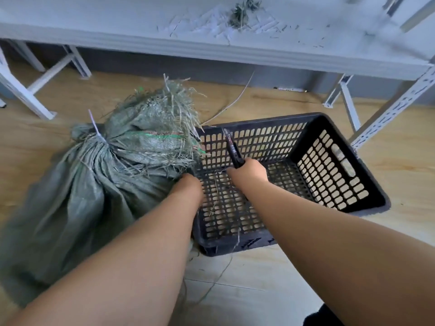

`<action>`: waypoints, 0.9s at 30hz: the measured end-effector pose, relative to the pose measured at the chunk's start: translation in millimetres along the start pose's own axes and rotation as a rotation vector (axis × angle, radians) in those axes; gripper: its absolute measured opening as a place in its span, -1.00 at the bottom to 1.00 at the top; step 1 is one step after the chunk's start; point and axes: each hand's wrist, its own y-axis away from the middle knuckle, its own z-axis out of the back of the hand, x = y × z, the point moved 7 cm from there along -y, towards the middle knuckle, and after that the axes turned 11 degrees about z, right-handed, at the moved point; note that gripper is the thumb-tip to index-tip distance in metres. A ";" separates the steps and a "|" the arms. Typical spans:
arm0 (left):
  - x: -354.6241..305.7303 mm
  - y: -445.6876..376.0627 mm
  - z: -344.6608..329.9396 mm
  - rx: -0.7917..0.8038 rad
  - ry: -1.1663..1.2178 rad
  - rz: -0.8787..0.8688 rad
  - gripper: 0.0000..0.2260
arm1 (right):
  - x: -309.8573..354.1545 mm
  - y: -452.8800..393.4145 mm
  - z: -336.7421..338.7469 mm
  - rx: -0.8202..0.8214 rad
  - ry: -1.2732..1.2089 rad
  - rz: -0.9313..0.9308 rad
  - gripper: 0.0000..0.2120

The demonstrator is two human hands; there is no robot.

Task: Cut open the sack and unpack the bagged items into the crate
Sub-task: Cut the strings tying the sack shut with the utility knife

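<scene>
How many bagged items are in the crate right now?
0. The black crate shows only loose fibres on its floor; any bagged items would be hidden inside the green sack beside it.

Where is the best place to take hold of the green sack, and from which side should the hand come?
Probably the bunched neck of the sack, just below the white tie. There the woven cloth gathers into a narrow bundle that fingers can close around, while the body below is wide and slack. Come from above and the near side, since the crate blocks the right.

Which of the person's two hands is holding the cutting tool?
The right hand, over the black crate, grips the dark cutter. The left hand holds no tool and rests against the green sack.
</scene>
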 end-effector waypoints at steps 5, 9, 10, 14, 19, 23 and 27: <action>9.5 22.7 45.8 -0.272 -0.123 -0.130 -0.83 | 16.4 13.0 3.4 -0.199 -0.186 0.026 -0.70; 60.7 55.2 122.7 -0.712 0.176 -0.221 -0.80 | 54.0 41.1 -9.0 -0.306 -0.301 0.119 -0.83; 78.4 63.4 144.0 -0.831 0.317 -0.235 -0.85 | 68.0 49.5 -12.5 -0.336 -0.333 0.168 -0.82; 129.8 50.8 189.3 -1.015 0.593 -0.175 -0.71 | 126.5 83.4 -34.8 -0.340 -0.480 0.416 -0.77; 142.6 -1.2 176.4 -0.601 0.304 -0.080 -0.37 | 182.2 93.7 -83.7 -0.015 -0.470 0.504 -0.86; 164.7 5.7 159.0 -0.591 0.433 -0.124 -0.58 | 203.3 92.3 -99.2 0.101 -0.348 0.535 -0.86; 187.6 34.0 156.1 -0.600 0.772 -0.316 -0.57 | 250.3 89.3 -112.7 0.189 -0.407 0.631 -0.68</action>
